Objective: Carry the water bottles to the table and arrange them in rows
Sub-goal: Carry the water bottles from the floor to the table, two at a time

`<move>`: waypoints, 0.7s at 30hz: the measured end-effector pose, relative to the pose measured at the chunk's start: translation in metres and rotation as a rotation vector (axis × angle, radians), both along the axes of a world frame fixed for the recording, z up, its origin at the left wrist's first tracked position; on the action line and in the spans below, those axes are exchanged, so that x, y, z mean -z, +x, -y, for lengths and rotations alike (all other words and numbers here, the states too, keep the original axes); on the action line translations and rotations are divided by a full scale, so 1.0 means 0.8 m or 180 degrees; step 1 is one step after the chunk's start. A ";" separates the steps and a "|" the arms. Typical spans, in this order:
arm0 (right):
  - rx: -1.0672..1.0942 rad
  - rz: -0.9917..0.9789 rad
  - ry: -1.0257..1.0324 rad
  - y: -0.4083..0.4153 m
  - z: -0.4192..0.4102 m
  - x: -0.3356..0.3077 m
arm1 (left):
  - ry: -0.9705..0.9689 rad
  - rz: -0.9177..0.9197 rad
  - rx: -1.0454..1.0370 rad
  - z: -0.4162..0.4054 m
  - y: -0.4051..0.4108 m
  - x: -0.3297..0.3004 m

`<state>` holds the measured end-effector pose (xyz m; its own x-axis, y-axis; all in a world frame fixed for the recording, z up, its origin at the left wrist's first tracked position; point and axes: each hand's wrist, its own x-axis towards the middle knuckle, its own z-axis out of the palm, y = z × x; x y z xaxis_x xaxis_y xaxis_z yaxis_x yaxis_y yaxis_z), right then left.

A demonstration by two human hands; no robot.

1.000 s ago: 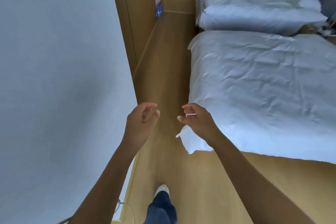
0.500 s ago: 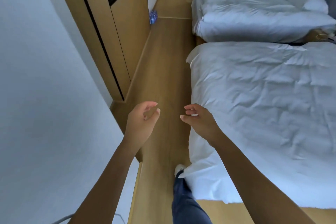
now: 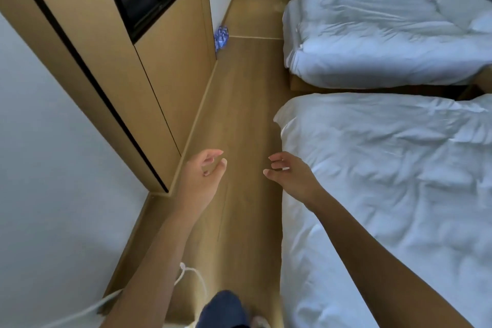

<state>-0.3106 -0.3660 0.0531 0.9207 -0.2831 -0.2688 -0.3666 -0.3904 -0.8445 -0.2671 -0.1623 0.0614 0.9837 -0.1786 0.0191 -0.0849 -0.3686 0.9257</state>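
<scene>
Both hands empty, left hand (image 3: 200, 178) & right hand (image 3: 291, 176); bottles (image 3: 221, 36) far ahead

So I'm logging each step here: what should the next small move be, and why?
Probably keep walking forward: both the left hand and right hand are empty, and the water bottles sit far ahead on the floor by the wooden cabinet.

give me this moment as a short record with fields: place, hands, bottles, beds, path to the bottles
place: narrow wood floor running between a wooden wall unit and two beds
left hand: open, empty, held out in front
right hand: open, empty, held out in front
water bottles: blue pack on the floor, far ahead, against the wall unit's far end
near bed: white duvet, to the right
far bed: white duvet, beyond it
path: floor strip ahead looks unobstructed
table: not in view
</scene>
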 end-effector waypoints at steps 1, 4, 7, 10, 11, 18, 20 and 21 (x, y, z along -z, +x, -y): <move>-0.0029 -0.0015 -0.0013 0.025 0.006 0.003 | -0.0005 -0.0003 -0.0015 0.006 0.024 0.003; -0.0062 -0.0024 -0.0005 0.110 0.026 0.015 | -0.0035 -0.0040 -0.0032 0.027 0.108 0.014; -0.0097 -0.0019 0.0009 0.207 0.041 0.027 | -0.0040 -0.0104 0.0114 0.044 0.203 0.026; -0.0047 -0.0078 0.0032 0.303 0.048 0.036 | -0.0036 -0.0115 0.0143 0.051 0.303 0.034; -0.0022 -0.0102 0.0051 0.335 0.049 0.036 | -0.0025 -0.0118 0.0138 0.053 0.337 0.035; 0.0025 -0.0049 0.0146 0.551 0.081 0.025 | -0.0056 -0.0176 0.0146 0.086 0.562 0.021; 0.0040 -0.0049 0.0120 0.599 0.099 0.028 | -0.0066 -0.0218 0.0191 0.104 0.610 0.021; 0.0067 -0.0054 0.0094 0.625 0.110 0.031 | -0.0058 -0.0247 0.0210 0.115 0.635 0.024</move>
